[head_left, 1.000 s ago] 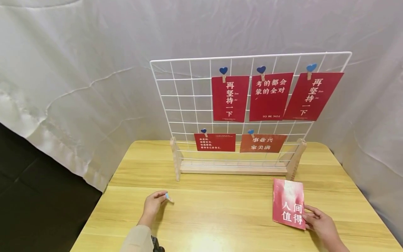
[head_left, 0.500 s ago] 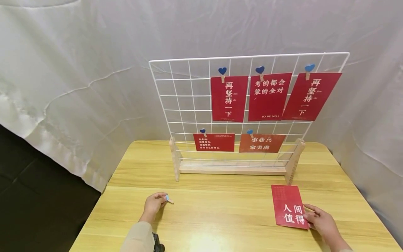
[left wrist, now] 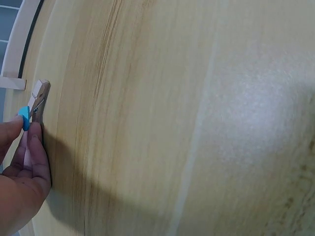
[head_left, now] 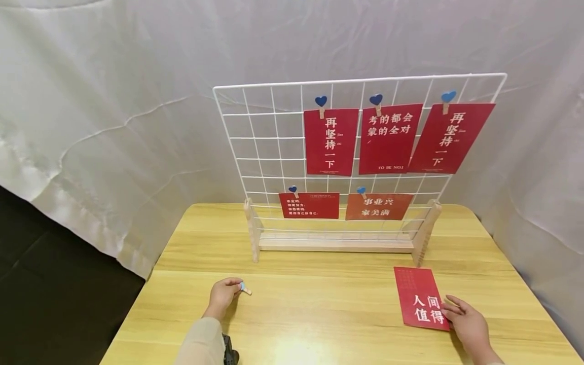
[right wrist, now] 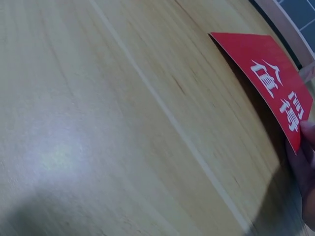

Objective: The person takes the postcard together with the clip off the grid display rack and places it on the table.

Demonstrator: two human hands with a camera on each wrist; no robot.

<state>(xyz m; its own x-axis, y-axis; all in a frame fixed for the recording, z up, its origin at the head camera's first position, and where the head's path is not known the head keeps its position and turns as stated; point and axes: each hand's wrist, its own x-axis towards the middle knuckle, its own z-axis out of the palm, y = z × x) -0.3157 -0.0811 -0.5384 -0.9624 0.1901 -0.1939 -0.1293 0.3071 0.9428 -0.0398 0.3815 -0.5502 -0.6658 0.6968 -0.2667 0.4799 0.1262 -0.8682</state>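
My left hand [head_left: 222, 296] pinches a small wooden clothespin [left wrist: 41, 98] by its end with the light-blue heart [left wrist: 24, 118], low over the left part of the table. The clothespin's bare wooden tip points away from the fingers. Over at the right, my right hand [head_left: 467, 322] holds a red card [head_left: 420, 291] with large white characters by its lower right edge, thumb on top and fingers beneath. In the right wrist view the card [right wrist: 268, 73] is slightly bowed and casts a shadow on the wood.
Behind the hands stands a white wire grid [head_left: 264, 147] in a wooden base [head_left: 337, 246]. Several red cards [head_left: 330, 162] hang on it from heart clothespins [head_left: 321, 102], in two rows. The grid's left columns carry no cards. Pale curtains [head_left: 137, 101] surround the wooden table [head_left: 310, 299].
The red card in my right hand has tipped flatter, its glare is gone, and it has shifted slightly right. The left hand keeps its place with the clothespin lowered slightly.
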